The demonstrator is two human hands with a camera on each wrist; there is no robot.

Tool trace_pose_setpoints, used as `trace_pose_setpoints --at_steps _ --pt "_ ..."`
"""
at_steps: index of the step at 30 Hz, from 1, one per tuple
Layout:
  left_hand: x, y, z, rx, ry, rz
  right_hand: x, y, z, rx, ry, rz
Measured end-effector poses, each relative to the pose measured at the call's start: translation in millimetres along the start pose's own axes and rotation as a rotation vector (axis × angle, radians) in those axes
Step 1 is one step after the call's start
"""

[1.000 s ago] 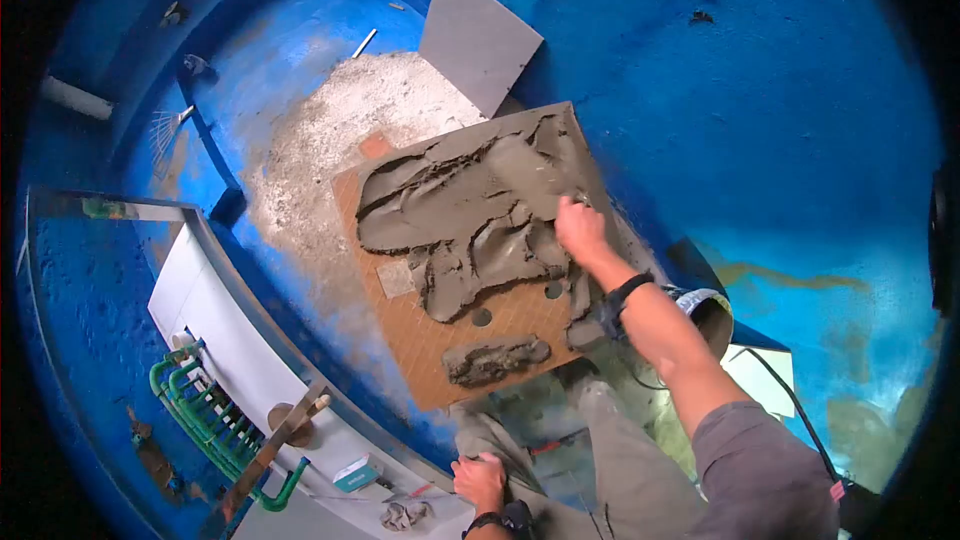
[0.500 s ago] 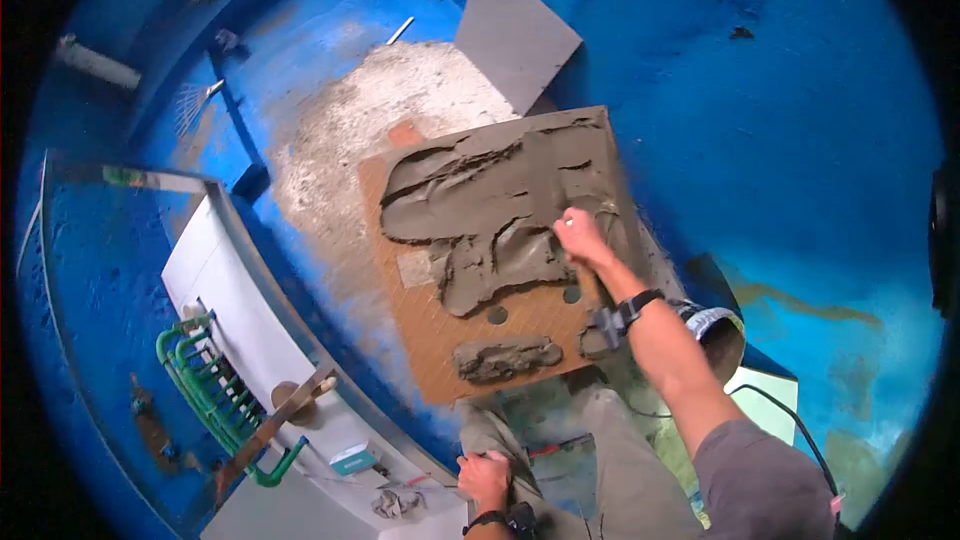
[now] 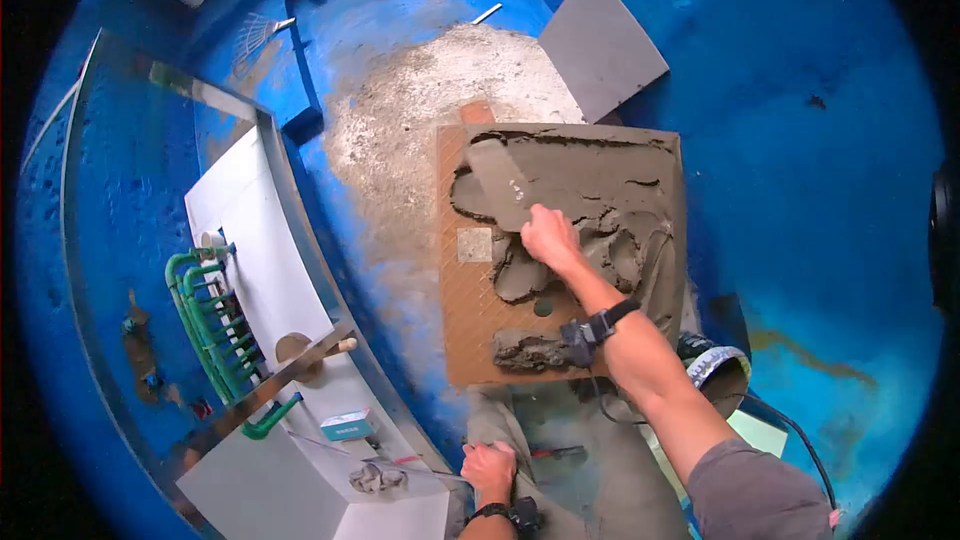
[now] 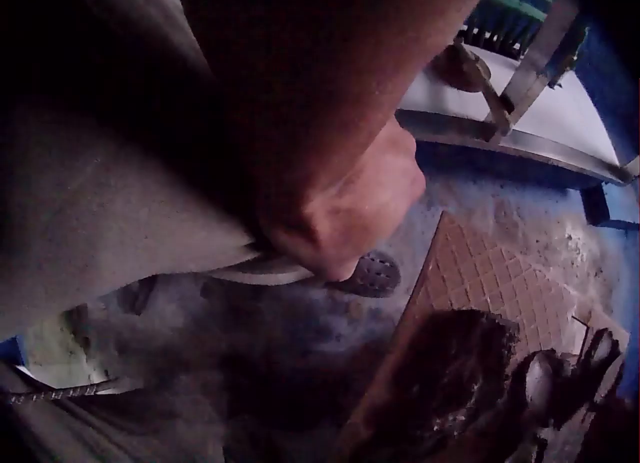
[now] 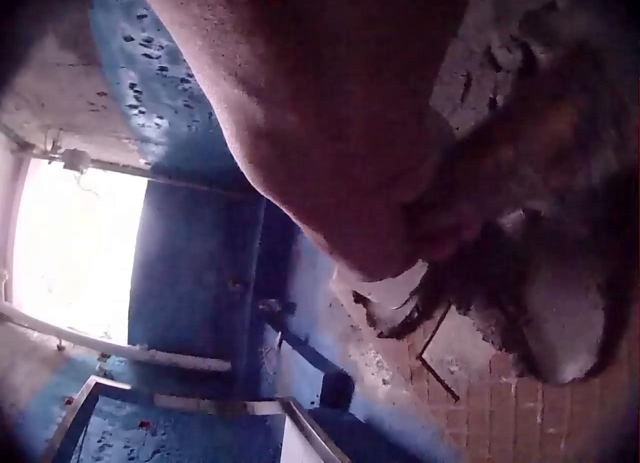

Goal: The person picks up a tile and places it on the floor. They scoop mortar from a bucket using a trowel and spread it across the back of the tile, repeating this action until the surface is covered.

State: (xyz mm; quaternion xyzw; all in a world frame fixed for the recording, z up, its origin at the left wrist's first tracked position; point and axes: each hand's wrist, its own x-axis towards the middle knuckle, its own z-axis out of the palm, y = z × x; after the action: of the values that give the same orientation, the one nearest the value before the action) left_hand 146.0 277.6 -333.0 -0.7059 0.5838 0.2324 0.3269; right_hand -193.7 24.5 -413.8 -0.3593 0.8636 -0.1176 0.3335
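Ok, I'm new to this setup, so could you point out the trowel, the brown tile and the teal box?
Trowel [image 3: 498, 183], head view: on the flat blade.
Brown tile [image 3: 466, 305], head view: on its bare patterned face.
Teal box [image 3: 349, 429], head view: on its teal side.

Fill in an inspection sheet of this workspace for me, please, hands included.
Surface: tan gridded board, partly under grey paste.
Job's things: trowel over the paste; separate clump at the near edge.
Clutter: small box, crumpled item.
Hands: right hand grips the trowel; left hand at a trouser leg, grip unclear.
Cables: black cable near the bucket.
Surroundings: blue-painted surfaces, green pipes.
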Motion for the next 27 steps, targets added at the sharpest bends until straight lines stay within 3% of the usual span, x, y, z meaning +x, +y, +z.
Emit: trace_pose_setpoints --at_steps 3,5,7,9,16,19,21,23,27 --pt "3 -4 3 -0.016 0.008 -0.028 7 -9 8 0.068 0.105 -0.063" --pt "8 -9 0 -0.048 -0.014 -0.043 21 -39 33 0.543 -0.283 0.305" --pt "11 -14 -2 -0.032 -0.046 -0.023 31 -48 48 0.54 -0.307 0.259" --pt "9 -20 -5 -0.031 -0.058 -0.017 35 -44 47 0.029 -0.093 -0.039" --pt "17 -21 -5 -0.08 -0.1 -0.043 -11 -15 -6 -0.336 -0.126 -0.147" --pt "21 -25 -5 -0.105 -0.109 -0.065 -26 -6 -11 -0.364 -0.013 -0.112" --pt "21 -27 -11 -0.113 -0.116 -0.074 -25 13 30 -0.224 -0.012 0.039" --pt "22 -24 -15 -0.128 -0.119 -0.077 -38 8 62 -0.094 0.002 -0.034" --pt "23 -30 -6 -0.133 -0.129 -0.083 -43 -29 27 -0.132 -0.051 -0.001"
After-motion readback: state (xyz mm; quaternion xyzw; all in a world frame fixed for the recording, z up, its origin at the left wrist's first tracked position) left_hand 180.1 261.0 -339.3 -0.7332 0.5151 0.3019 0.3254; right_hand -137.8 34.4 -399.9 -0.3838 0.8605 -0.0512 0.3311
